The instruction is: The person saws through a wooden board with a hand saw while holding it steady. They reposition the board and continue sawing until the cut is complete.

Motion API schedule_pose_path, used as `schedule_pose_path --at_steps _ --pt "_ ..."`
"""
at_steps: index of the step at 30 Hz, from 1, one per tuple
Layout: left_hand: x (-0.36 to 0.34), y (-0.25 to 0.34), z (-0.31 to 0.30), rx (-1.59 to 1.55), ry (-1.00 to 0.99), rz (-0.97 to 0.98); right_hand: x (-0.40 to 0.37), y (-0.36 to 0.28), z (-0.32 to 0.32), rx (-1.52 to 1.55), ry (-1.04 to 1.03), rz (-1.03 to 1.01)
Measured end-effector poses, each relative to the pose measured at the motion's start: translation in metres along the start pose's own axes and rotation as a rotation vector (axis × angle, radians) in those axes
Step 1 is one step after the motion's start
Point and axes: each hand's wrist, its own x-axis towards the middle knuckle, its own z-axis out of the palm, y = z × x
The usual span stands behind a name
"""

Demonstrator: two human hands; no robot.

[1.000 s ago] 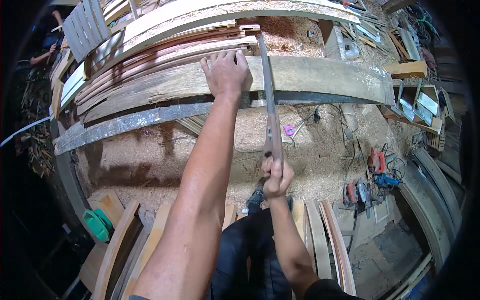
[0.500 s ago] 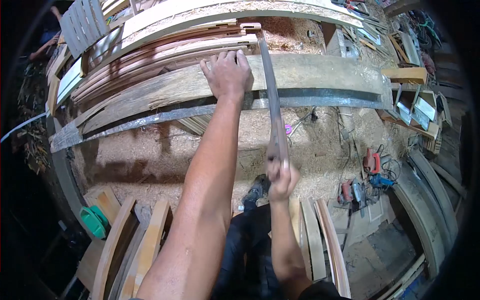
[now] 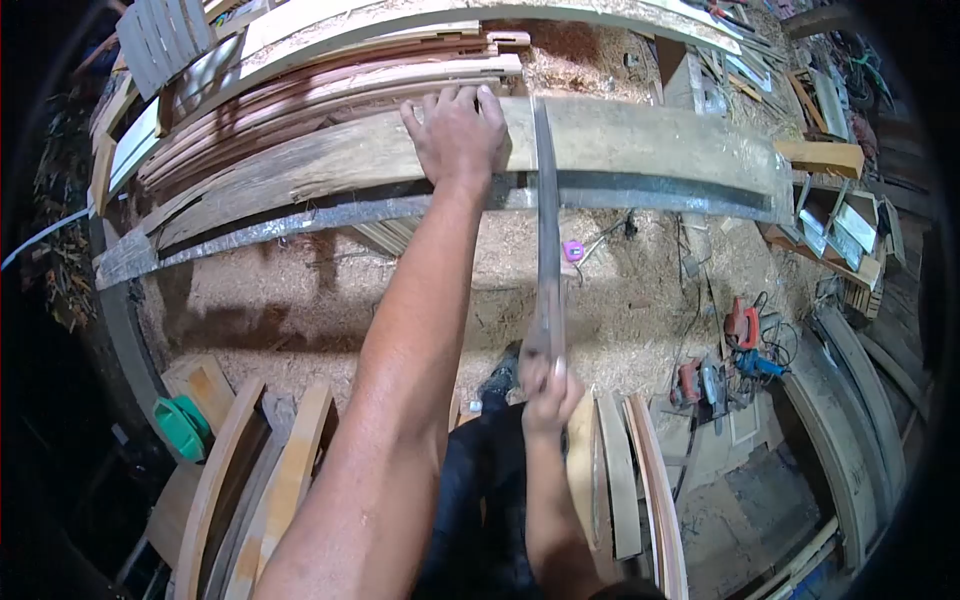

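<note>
My left hand (image 3: 460, 135) is closed on a long, slightly curved wooden board (image 3: 660, 140), fingers at its far edge. Right of that hand, a long narrow hand saw (image 3: 548, 220) lies across the board, its blade pointing away from me. A thin pale line shows in the wood beside the blade's far end. My right hand (image 3: 550, 395), somewhat blurred, is wrapped round the saw's handle near my body. A shiny, tape-like covering (image 3: 690, 203) runs along the near side of the board.
Behind the board lie stacked planks (image 3: 330, 110). Wood shavings cover the floor (image 3: 430, 310), where a pink tape measure (image 3: 572, 251) lies. Power tools with cords, one a red tool (image 3: 742, 325), sit at the right. Curved wooden pieces (image 3: 225, 480) and a green container (image 3: 180, 428) are at lower left.
My right hand has drawn the saw back towards my body, and the blade's far end has come nearer. My left hand keeps its place on the board. The view has shifted slightly.
</note>
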Motion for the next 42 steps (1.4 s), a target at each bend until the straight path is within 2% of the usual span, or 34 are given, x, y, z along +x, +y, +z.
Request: schedule_pose_path --at_steps 3,5,7,10,12,14,16,18,20,22,24,26,27,29,30,31,33,36,37,38,39,42 --pt "-0.002 0.000 -0.003 0.040 -0.068 0.006 -0.001 0.014 -0.007 0.096 0.044 0.039" --pt "-0.001 -0.001 -0.003 0.002 -0.043 0.016 0.064 0.010 0.020 0.094 -0.028 0.025" --pt "0.000 -0.003 0.000 0.012 -0.023 0.016 0.125 0.007 0.049 -0.080 -0.069 -0.043" --pt "-0.001 -0.002 0.004 0.012 -0.009 0.020 0.090 -0.011 0.045 -0.055 0.005 0.066" --pt "-0.005 -0.002 0.003 0.007 -0.014 0.011 0.019 0.001 -0.003 -0.161 -0.007 0.039" --pt "-0.001 -0.001 0.000 0.030 -0.065 -0.010 -0.011 -0.030 -0.005 -0.016 -0.075 0.018" --pt "-0.001 -0.003 0.005 0.019 -0.035 -0.004 0.005 -0.010 -0.001 -0.023 -0.029 0.028" --pt "-0.001 -0.003 0.004 0.007 -0.035 0.007 0.061 0.011 0.022 -0.039 -0.008 -0.001" --pt "-0.001 0.001 -0.006 -0.006 -0.082 0.002 0.106 0.001 0.046 -0.055 -0.037 -0.022" --pt "0.000 0.000 -0.008 -0.016 -0.142 -0.012 0.117 -0.022 0.058 -0.136 -0.085 0.065" --pt "-0.001 0.002 -0.009 -0.019 -0.144 -0.018 0.055 -0.020 0.025 -0.063 -0.077 0.109" --pt "-0.002 0.000 -0.007 -0.010 -0.122 -0.015 -0.006 -0.022 -0.005 -0.214 -0.032 0.030" --pt "-0.001 -0.001 -0.002 0.001 -0.093 -0.006 -0.018 -0.013 -0.012 -0.082 -0.037 0.048" --pt "-0.006 -0.001 0.001 0.051 -0.077 -0.006 0.007 0.002 0.005 -0.066 0.044 0.004" --pt "-0.003 0.001 -0.006 0.010 -0.115 -0.014 0.040 0.007 0.021 -0.008 0.010 0.008" --pt "0.000 0.001 -0.008 -0.028 -0.145 -0.025 0.080 0.009 0.040 -0.084 -0.028 -0.077" --pt "-0.006 -0.002 -0.003 -0.013 -0.118 -0.025 0.142 0.000 0.067 -0.087 -0.105 -0.068" --pt "-0.001 0.000 -0.007 -0.039 -0.110 -0.009 0.077 -0.017 0.040 -0.201 -0.026 -0.006" --pt "-0.004 0.000 -0.007 -0.044 -0.106 -0.013 0.036 -0.002 0.011 -0.078 -0.058 -0.019" --pt "-0.008 0.001 -0.006 -0.015 -0.120 -0.025 -0.004 0.004 -0.001 -0.140 0.026 -0.039" --pt "-0.003 0.002 -0.005 0.017 -0.117 -0.029 -0.029 0.023 -0.027 -0.029 -0.037 -0.064" --pt "-0.004 0.000 0.000 0.009 -0.103 -0.012 0.009 0.022 0.002 -0.030 0.002 -0.066"
